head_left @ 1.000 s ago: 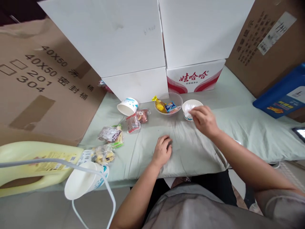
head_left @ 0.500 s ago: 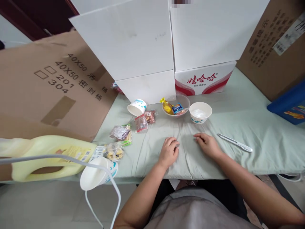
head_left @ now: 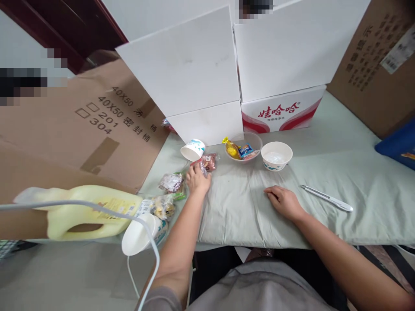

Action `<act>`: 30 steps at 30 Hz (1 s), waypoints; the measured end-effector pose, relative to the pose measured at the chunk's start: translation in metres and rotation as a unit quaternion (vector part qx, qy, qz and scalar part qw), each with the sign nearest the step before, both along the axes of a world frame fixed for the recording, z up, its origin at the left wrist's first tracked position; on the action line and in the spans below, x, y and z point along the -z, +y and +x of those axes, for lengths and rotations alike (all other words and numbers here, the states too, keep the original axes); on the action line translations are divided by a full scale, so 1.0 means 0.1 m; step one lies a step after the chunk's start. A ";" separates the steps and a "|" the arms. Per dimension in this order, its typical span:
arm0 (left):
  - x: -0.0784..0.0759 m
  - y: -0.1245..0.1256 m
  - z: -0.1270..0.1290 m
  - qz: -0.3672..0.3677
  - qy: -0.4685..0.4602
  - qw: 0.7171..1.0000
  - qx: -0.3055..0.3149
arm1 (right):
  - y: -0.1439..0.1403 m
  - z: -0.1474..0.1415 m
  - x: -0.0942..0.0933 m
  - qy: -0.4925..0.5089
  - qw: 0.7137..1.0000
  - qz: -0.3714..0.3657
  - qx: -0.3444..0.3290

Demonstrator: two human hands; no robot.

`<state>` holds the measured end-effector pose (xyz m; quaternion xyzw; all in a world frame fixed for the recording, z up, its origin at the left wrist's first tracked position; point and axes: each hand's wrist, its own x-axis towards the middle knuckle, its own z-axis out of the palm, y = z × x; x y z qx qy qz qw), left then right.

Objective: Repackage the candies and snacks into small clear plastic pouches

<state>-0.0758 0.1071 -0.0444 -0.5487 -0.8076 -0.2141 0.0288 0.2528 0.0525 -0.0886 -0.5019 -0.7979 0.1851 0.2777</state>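
Note:
My left hand (head_left: 197, 178) is over a red-and-clear snack packet (head_left: 203, 167), its fingers and thumb bent around the edges and covering most of it. A round brown-red wrapped snack (head_left: 211, 161) lies just beyond my fingertips. Behind it, a paper bowl (head_left: 193, 150) rests tipped on its side. My right hand (head_left: 283, 200) lies on the cloth with curled fingers and nothing visible in them. Beyond it stands an upright paper bowl (head_left: 276, 156) with clear plastic inside. A transparent bowl (head_left: 256, 152) holds a yellow-wrapped snack (head_left: 232, 150) and a blue packet (head_left: 246, 151).
More wrapped snacks (head_left: 164, 207) lie left of my forearm beside another tipped paper bowl (head_left: 136, 237). A pale yellow jug (head_left: 81, 216) lies there, with a grey cable (head_left: 106, 207) in front. White boxes (head_left: 181, 77) form the back. A white pen (head_left: 327, 198) lies right.
My left hand has moved forward and left from the bare cloth onto the red-and-clear packet. My right hand stays put. The view has shifted slightly.

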 end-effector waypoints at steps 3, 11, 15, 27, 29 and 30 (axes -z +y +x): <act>0.13 -0.01 -0.06 -0.006 0.015 1.000 -0.006 | 0.00 -0.01 0.00 0.005 1.000 -0.009 0.003; 0.12 -0.38 0.07 0.149 -0.117 0.982 0.021 | 0.00 -0.01 0.00 0.007 1.000 -0.015 -0.002; 0.22 -0.53 0.36 0.133 -0.350 0.927 0.035 | 0.00 -0.01 -0.02 0.005 1.000 -0.015 0.001; 0.26 -0.58 0.22 0.016 -0.311 0.950 0.028 | 0.00 0.00 -0.01 -0.006 1.000 -0.026 0.000; 0.24 -0.61 0.22 0.001 -0.287 0.957 0.041 | -0.02 -0.02 -0.03 -0.025 0.999 -0.022 0.001; 0.24 -0.63 0.27 -0.005 -0.277 0.959 0.053 | -0.04 -0.05 -0.05 -0.034 0.999 -0.014 -0.003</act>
